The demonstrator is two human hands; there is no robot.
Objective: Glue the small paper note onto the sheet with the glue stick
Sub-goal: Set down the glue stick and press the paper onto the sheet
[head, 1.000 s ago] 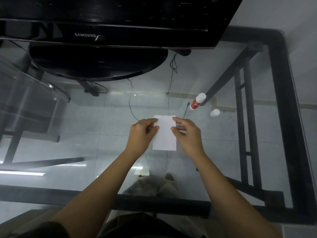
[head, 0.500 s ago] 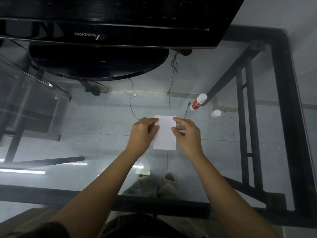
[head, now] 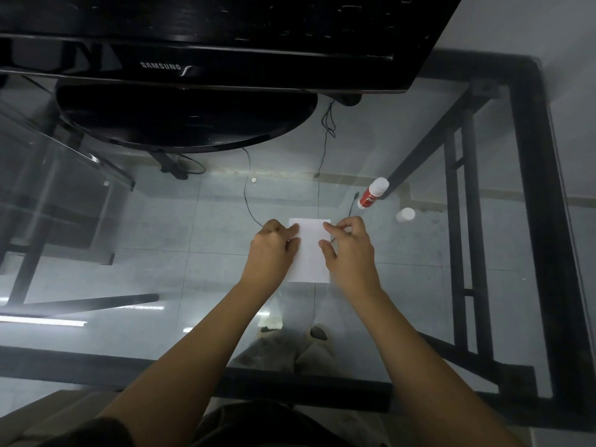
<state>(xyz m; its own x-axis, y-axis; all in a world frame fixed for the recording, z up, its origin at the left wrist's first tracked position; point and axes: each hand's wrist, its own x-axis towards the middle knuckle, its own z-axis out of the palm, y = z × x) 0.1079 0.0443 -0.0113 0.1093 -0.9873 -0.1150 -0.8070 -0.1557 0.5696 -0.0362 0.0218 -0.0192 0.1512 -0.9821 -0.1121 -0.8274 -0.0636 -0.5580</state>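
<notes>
A white paper sheet (head: 310, 253) lies flat on the glass table (head: 419, 285), in the middle. My left hand (head: 272, 253) rests on its left edge with the fingers curled and the fingertips pressing the paper. My right hand (head: 350, 250) covers the right edge, index finger and thumb on the paper. I cannot tell a small note apart from the sheet; all I see is white. The red and white glue stick (head: 372, 192) lies uncapped at the back right, apart from both hands. Its white cap (head: 405, 215) stands beside it.
A black Samsung monitor (head: 193, 43) with a round base (head: 187, 117) fills the back of the table. The table's black frame (head: 545, 221) runs along the right and the near edge. Cables hang below the glass.
Both hands stay on the paper. My right thumb has moved a little away from the index finger. The sheet, glue stick and cap have not moved.
</notes>
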